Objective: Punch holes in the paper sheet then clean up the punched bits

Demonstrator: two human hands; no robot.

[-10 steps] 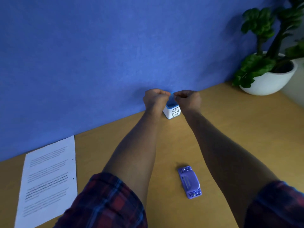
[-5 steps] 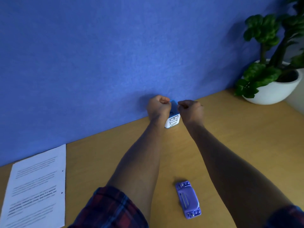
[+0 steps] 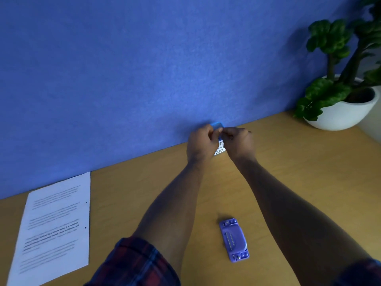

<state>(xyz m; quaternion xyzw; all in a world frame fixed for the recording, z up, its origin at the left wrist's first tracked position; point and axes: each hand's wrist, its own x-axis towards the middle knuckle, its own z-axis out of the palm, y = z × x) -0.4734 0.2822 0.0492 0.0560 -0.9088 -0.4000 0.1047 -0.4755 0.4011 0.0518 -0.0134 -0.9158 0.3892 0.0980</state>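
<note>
A small white bin (image 3: 220, 149) with a blue top (image 3: 218, 125) stands against the blue wall at the back of the desk. My left hand (image 3: 201, 143) and my right hand (image 3: 239, 142) meet right over it, one on each side, and hide most of it. Both have their fingers pinched together at the bin's top. Anything between the fingertips is too small to see. The printed paper sheet (image 3: 55, 223) lies flat at the left, with two punched holes along its right edge. The purple hole punch (image 3: 234, 239) lies near the front, between my forearms.
A potted green plant in a white bowl (image 3: 340, 114) stands at the back right corner. The blue wall (image 3: 144, 69) runs along the far edge of the wooden desk (image 3: 309, 172).
My hands stay at the bin, but the fingertips have come closer together over its top. The view has shifted slightly, so the paper sits a little differently in frame.
</note>
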